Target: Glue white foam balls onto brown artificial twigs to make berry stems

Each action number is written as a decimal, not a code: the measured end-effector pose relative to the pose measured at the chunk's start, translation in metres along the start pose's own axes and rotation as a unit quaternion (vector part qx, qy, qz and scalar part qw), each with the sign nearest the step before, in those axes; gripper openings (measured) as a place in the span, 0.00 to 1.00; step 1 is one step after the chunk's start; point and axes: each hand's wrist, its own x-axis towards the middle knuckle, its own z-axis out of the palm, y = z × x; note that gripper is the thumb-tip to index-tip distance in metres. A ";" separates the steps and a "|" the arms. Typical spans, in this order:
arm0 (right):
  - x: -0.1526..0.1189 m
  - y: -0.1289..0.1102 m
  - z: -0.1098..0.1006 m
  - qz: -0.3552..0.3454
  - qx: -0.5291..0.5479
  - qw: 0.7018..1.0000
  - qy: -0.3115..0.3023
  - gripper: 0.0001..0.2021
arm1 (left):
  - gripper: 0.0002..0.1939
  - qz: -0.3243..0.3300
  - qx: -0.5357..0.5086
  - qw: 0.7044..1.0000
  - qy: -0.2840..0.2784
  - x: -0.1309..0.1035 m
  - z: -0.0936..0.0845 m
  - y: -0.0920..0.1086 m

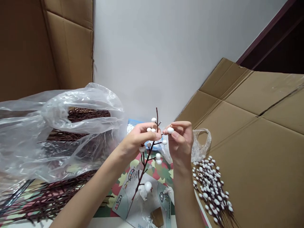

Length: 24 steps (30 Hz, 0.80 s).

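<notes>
1. My left hand (139, 136) pinches the dark brown twig (150, 151) between thumb and fingers, gripping it in its upper part.
2. My right hand (181, 141) holds a white bead (170, 130) between thumb and fingertips, beside a short side shoot of the twig; whether the bead is seated on the shoot I cannot tell.
3. The twig stands aslant in front of me, its tip above my left hand and its lower end over the printed sheet (125, 202). Other white beads sit along its shoots, above and below my grip.
4. Beneath lies the table (163, 172), its cover patterned with leaves; on the sheet rests a small brown piece (157, 217), with white scraps near it.
5. To the left, a clear plastic bag (78, 98) encloses dark twigs; more bare twigs (59, 190) lie in front of it.
6. Behind my left hand, a blue-edged packet (130, 127) shows small white pieces.
7. To the right of my right forearm lies a bundle of white-tipped stems (211, 186), near a crumpled clear bag (201, 147) and the cardboard (261, 158).
</notes>
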 end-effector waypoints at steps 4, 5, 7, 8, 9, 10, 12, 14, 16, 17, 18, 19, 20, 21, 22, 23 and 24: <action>-0.006 -0.005 0.005 0.002 0.030 0.999 0.041 0.06 | 0.12 -0.007 0.010 1.000 0.000 0.002 -0.001 -0.004; -0.007 -0.006 0.006 0.008 0.038 0.998 0.051 0.05 | 0.12 -0.007 0.013 1.000 0.001 0.003 -0.001 -0.005; -0.010 -0.008 0.008 0.027 0.054 0.996 0.070 0.03 | 0.13 -0.005 0.014 1.000 0.001 0.003 0.000 -0.007; -0.011 -0.009 0.009 0.039 0.063 0.994 0.078 0.03 | 0.13 -0.003 0.013 1.000 0.001 0.003 0.000 -0.008; -0.012 -0.009 0.010 0.050 0.074 0.992 0.084 0.03 | 0.12 -0.001 0.013 1.000 0.001 0.002 0.000 -0.009; -0.013 -0.009 0.011 0.062 0.086 0.991 0.088 0.03 | 0.11 0.002 0.014 1.000 0.000 0.002 0.001 -0.010; -0.013 -0.009 0.011 0.083 0.111 0.986 0.088 0.04 | 0.09 0.007 0.016 1.000 -0.002 0.002 0.002 -0.011; -0.014 -0.007 0.012 0.098 0.125 0.984 0.083 0.04 | 0.10 0.007 0.021 1.000 0.003 0.003 0.002 -0.013; -0.015 -0.005 0.013 0.085 0.112 0.986 0.090 0.04 | 0.11 0.003 0.028 0.999 0.018 0.003 0.003 -0.013; -0.015 -0.004 0.013 0.063 0.094 0.989 0.098 0.04 | 0.12 0.000 0.034 0.999 0.025 0.003 0.003 -0.013; -0.016 -0.002 0.013 0.036 0.070 0.991 0.107 0.04 | 0.12 -0.003 0.040 0.999 0.032 0.004 0.003 -0.013; -0.017 -0.001 0.014 0.009 0.044 0.993 0.114 0.04 | 0.12 -0.004 0.047 0.998 0.037 0.004 0.004 -0.012; -0.018 0.000 0.014 -0.014 0.018 0.993 0.116 0.04 | 0.12 -0.004 0.053 0.998 0.042 0.004 0.004 -0.012; -0.019 0.001 0.013 -0.032 -0.002 0.993 0.115 0.05 | 0.12 -0.003 0.059 0.997 0.046 0.004 0.004 -0.011; -0.019 0.002 0.013 -0.045 -0.018 0.993 0.111 0.05 | 0.11 -0.001 0.064 0.997 0.049 0.004 0.005 -0.011; -0.020 0.003 0.013 -0.057 -0.028 0.992 0.108 0.05 | 0.11 0.001 0.067 0.996 0.052 0.004 0.006 -0.011; -0.020 0.004 0.012 -0.069 -0.035 0.992 0.103 0.06 | 0.10 0.004 0.068 0.996 0.053 0.005 0.006 -0.010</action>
